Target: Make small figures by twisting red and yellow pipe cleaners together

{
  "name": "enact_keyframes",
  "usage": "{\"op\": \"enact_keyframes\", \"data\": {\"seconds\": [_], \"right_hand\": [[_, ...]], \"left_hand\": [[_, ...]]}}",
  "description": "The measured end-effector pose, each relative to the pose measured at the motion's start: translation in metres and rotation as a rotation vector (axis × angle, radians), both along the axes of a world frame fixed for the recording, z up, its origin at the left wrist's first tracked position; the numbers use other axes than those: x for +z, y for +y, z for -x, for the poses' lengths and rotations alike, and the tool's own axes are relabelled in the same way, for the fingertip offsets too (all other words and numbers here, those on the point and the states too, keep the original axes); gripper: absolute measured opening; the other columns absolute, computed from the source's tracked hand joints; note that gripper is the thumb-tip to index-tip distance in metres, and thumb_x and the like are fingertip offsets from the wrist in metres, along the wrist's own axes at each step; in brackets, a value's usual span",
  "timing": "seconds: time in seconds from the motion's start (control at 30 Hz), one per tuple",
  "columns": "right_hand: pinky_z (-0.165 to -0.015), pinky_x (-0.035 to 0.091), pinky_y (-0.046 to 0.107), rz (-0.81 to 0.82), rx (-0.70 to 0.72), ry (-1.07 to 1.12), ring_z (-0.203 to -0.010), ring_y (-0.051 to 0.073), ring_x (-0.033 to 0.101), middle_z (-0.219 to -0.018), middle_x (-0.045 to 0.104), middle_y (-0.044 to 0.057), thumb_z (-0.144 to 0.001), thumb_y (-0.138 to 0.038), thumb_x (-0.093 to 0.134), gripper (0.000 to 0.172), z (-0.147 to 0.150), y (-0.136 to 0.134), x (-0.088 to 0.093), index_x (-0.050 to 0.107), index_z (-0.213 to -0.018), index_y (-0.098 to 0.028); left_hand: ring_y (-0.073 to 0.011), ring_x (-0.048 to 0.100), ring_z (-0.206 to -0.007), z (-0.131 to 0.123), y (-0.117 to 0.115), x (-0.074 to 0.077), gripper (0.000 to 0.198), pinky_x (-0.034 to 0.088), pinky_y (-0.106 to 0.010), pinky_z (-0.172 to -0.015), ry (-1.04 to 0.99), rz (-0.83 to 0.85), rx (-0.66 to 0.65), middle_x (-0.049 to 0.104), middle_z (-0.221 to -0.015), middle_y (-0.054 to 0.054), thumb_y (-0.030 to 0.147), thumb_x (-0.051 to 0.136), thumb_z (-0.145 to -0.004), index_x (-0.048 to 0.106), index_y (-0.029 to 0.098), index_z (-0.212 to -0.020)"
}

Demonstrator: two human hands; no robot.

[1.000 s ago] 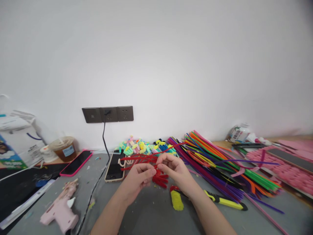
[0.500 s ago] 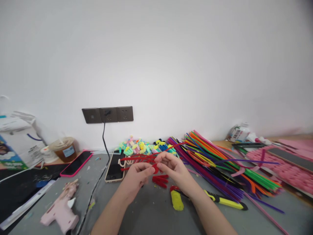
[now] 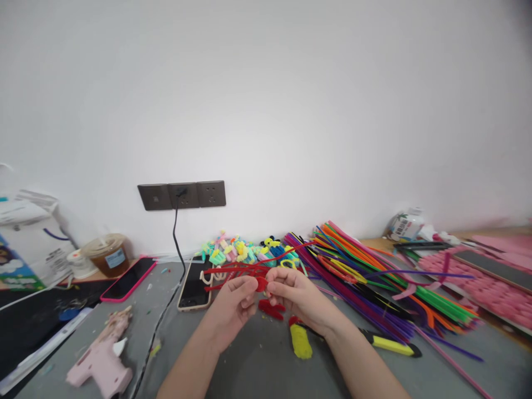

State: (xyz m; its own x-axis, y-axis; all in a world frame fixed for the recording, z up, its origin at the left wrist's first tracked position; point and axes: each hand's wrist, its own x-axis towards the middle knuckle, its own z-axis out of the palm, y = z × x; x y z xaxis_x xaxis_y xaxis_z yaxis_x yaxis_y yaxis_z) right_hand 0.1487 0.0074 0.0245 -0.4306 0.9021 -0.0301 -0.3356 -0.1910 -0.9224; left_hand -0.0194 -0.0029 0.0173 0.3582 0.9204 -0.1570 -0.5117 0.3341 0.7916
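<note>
left fingers (image 3: 248, 285) | right fingers (image 3: 276, 287) | red piece (image 3: 261, 284) held between both

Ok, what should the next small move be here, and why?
Probably a slight twist of the small red piece with the right hand, the left hand steadying it: it sits between both hands' fingertips, and no tool shows in either.

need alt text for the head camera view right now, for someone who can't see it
A person's left hand and right hand hold a small red piece between them above a grey table. Colourful fuzzy stems lie to the right, with a pink glue gun and a pink-edged phone to the left.
</note>
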Motion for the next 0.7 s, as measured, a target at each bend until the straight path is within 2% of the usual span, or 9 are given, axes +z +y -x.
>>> {"op": "enact_keyframes", "data": {"seconds": [0.13,0.37,0.53,0.7], "right_hand": [[-0.051,0.037,0.018,0.017,0.033,0.002,-0.052,0.007,0.055,-0.058,0.058,-0.005,-0.062,-0.035,0.087,0.035,0.002,-0.001,0.000,0.061,-0.073,-0.014],[-0.054,0.041,0.018,0.003,-0.009,0.015,-0.053,0.007,0.057,-0.064,0.065,-0.003,-0.061,-0.033,0.088,0.034,0.002,0.001,-0.005,0.064,-0.076,-0.014],[-0.062,0.046,0.019,-0.071,0.056,0.025,-0.062,0.009,0.063,-0.069,0.068,0.000,-0.067,-0.029,0.085,0.026,0.002,0.002,-0.007,0.064,-0.075,-0.014],[-0.063,0.052,0.023,-0.119,0.133,0.094,-0.066,0.013,0.067,-0.074,0.070,0.002,-0.073,-0.027,0.081,0.021,0.004,0.000,-0.005,0.065,-0.078,-0.015]], "left_hand": [[-0.0033,0.025,-0.048,-0.001,-0.001,0.001,0.047,0.025,-0.017,-0.047,-0.013,0.010,0.021,0.037,-0.049,0.009,0.037,0.087,-0.060,0.046,0.015,-0.056],[-0.0019,0.027,-0.045,-0.008,-0.004,0.002,0.047,0.026,-0.016,-0.044,-0.104,0.104,0.075,0.040,-0.049,0.009,0.034,0.091,-0.053,0.049,0.014,-0.057],[-0.0018,0.034,-0.046,-0.016,-0.007,-0.004,0.045,0.028,-0.015,-0.043,-0.227,0.196,0.093,0.042,-0.051,0.008,0.030,0.091,-0.054,0.049,0.013,-0.058],[-0.0005,0.029,-0.042,-0.020,-0.010,-0.007,0.039,0.026,-0.016,-0.040,-0.338,0.238,0.112,0.041,-0.051,0.010,0.025,0.090,-0.058,0.054,0.012,-0.066]]}}
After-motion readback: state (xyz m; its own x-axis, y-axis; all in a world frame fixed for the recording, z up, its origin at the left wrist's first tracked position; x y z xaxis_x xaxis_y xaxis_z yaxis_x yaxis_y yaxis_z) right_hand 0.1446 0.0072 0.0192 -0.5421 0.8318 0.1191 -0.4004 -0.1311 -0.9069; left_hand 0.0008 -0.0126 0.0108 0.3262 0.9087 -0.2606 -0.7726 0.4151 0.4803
